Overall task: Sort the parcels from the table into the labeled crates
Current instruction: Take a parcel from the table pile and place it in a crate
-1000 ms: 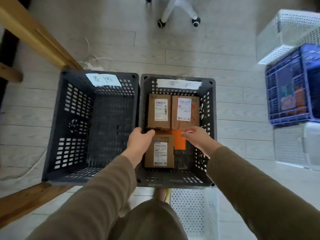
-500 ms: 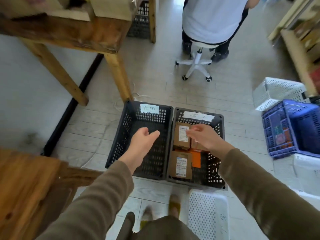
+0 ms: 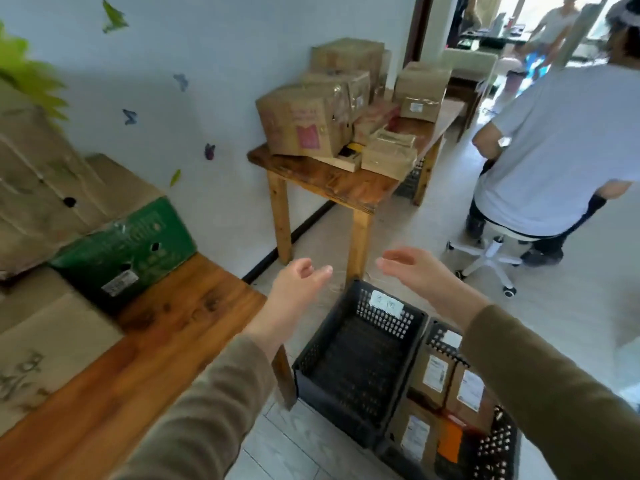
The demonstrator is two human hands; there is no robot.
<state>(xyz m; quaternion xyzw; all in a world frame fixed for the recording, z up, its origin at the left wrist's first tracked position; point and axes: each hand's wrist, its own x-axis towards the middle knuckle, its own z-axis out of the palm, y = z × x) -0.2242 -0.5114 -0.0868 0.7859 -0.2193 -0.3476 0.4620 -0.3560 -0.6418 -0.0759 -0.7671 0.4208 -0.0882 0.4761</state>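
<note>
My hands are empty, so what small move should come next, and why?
Probably reach the left hand and right hand toward the green box on the near table: both hands hold nothing, and labeled parcels sit there unsorted.

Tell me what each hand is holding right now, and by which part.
Nothing is held. The left hand and the right hand are both open and empty, raised in the air and touching no parcel.

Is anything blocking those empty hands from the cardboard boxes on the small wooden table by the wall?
Nothing visible does. Only bare floor lies between the open left hand and right hand and the brown cardboard parcels on the small wooden table.
</note>
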